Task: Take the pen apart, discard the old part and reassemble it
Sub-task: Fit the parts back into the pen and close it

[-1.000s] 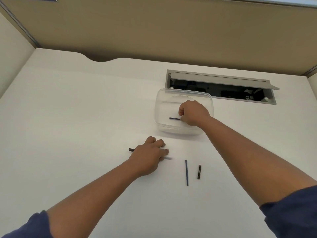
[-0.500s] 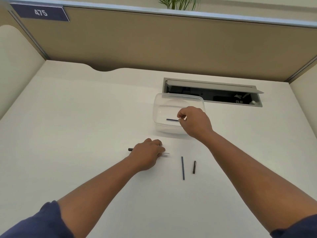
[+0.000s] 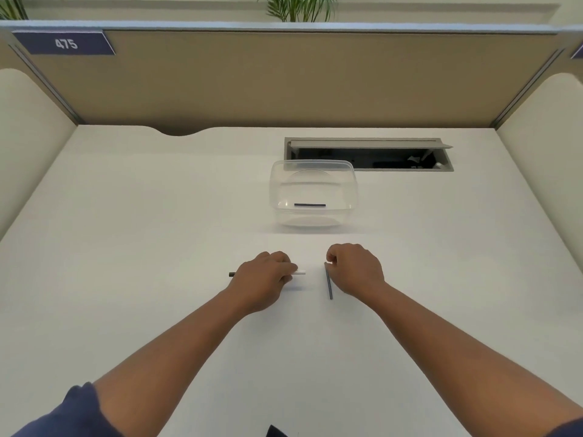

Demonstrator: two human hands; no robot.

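Observation:
My left hand (image 3: 263,277) rests on the desk, closed over the pen body (image 3: 299,272); its white end sticks out to the right and a dark end to the left. My right hand (image 3: 355,268) sits just right of it, fingertips pinching the top end of a thin dark refill (image 3: 329,283) that lies on the desk pointing toward me. A second dark refill (image 3: 309,205) lies inside the clear plastic container (image 3: 353,187) farther back. The short dark pen piece seen before is hidden under my right hand.
An open cable hatch (image 3: 369,154) is sunk into the white desk (image 3: 142,231) behind the container. Beige partition walls (image 3: 284,77) enclose the desk at the back and both sides.
My right hand let go of the refill in the container, pulled back toward me and closed its fingertips on the refill lying on the desk. My left hand stayed on the pen body.

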